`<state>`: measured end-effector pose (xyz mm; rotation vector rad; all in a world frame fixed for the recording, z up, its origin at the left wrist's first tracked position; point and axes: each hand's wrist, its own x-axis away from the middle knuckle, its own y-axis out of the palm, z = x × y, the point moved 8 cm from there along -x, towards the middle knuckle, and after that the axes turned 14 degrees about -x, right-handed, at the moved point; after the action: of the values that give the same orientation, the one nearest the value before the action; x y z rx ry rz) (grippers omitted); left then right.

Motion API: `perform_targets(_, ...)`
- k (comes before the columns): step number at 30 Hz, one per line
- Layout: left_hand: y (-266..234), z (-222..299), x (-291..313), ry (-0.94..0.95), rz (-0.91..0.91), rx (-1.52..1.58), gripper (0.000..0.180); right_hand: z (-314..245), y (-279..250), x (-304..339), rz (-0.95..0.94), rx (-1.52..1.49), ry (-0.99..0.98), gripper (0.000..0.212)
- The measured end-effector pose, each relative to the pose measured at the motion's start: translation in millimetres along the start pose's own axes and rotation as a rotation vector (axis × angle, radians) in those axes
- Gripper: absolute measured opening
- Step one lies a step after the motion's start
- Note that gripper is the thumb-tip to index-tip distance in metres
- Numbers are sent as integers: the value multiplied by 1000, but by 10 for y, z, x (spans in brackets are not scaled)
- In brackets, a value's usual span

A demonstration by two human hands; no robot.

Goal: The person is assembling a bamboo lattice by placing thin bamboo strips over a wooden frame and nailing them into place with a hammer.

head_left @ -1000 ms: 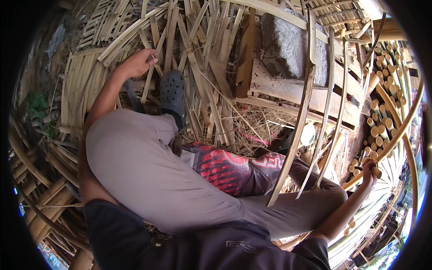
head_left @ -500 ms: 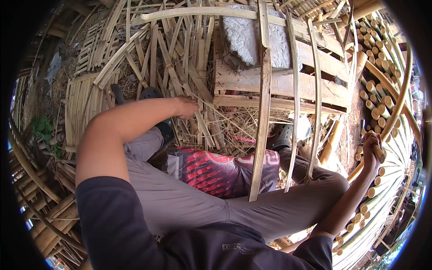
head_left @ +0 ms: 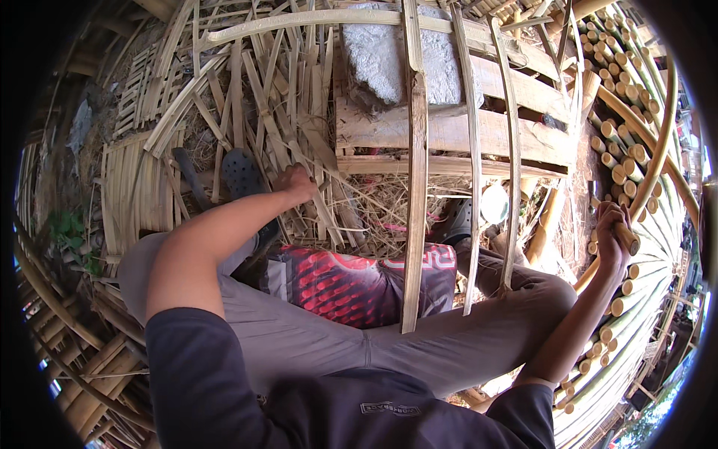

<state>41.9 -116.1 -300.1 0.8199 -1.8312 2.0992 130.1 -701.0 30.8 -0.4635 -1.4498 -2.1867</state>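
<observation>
My left hand [head_left: 297, 184] is low over a loose heap of split bamboo strips [head_left: 258, 112], its fingers closed on a bamboo strip [head_left: 327, 217] beside the pallet. On the far right, my right hand [head_left: 613, 238] grips a short, round wooden handle [head_left: 629, 239]; whatever joins the handle is hidden. Several long bamboo slats stand in front of me, one thick slat [head_left: 416, 187] ending above my lap. A red and black printed cloth [head_left: 336, 288] lies between my legs.
A rough grey block [head_left: 404, 63] rests on a wooden pallet [head_left: 374, 127] ahead. Stacked bamboo poles [head_left: 624, 165] fill the right side, with a curved pole [head_left: 662, 142] across them. Woven bamboo panels [head_left: 138, 187] lie at the left. My dark perforated shoe [head_left: 243, 176] is near the strips.
The whole view has shifted slightly left. My left elbow has lowered and my left knee has swung outward, showing more of the shoe. My right hand keeps its grip on the handle.
</observation>
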Motion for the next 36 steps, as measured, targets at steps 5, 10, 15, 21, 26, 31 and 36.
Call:
perform_targets(5,968,-46,168,-418,-319,542,34,207,-24,-104,22,-36,81,17)
perform_targets(10,1114,93,246,-648,131,442,28,298,15,-126,-38,46,131,17)
perform_targets(15,728,34,304,-651,20,698,26,241,-31,-106,-61,100,91,18)
perform_targets(21,14,155,344,-403,-96,1376,24,-109,4,-239,-33,201,-159,20)
perform_targets(26,-734,200,737,-526,155,1538,38,-274,20,-197,-73,148,-115,19)
perform_targets(31,-915,409,1338,-569,133,1746,38,-369,-90,-244,-70,242,-168,13)
perform_targets(36,-1315,768,2362,-414,-108,1855,24,-355,-91,-167,-90,231,-173,11)
